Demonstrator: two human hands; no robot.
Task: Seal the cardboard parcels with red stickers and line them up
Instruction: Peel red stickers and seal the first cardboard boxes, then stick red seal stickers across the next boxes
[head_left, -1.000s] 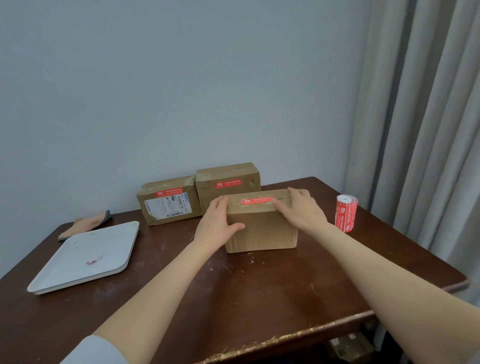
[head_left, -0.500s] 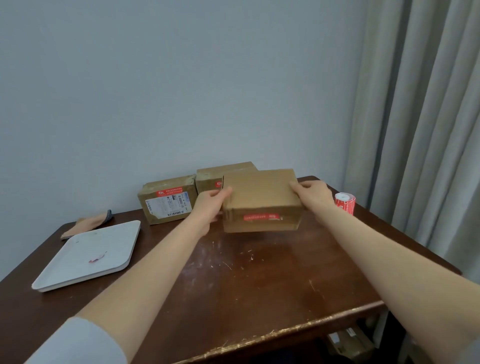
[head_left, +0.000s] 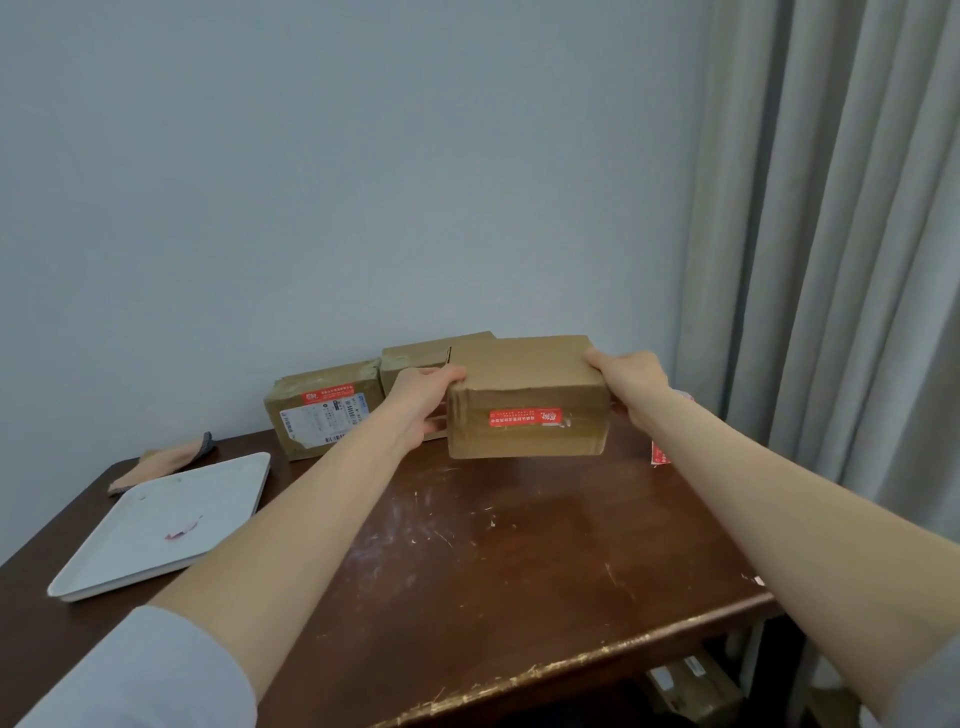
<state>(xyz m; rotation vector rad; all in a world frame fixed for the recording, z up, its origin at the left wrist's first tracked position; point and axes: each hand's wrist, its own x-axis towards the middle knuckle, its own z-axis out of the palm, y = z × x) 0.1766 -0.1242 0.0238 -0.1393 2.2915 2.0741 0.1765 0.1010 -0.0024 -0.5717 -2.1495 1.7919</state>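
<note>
In the head view, a cardboard parcel is held above the dark wooden table, long axis running left to right, the face with its red sticker turned toward the camera and the print upside down. The left hand clasps its left end, thumb on top, and the right hand clasps its right end. Three parcels show in all: the other two, a labelled parcel and a half-hidden parcel, sit touching side by side by the wall. One sticker roll peeks from behind the right forearm. One white tray lies at left, near the table's edge; the middle of the table is bare.
</note>
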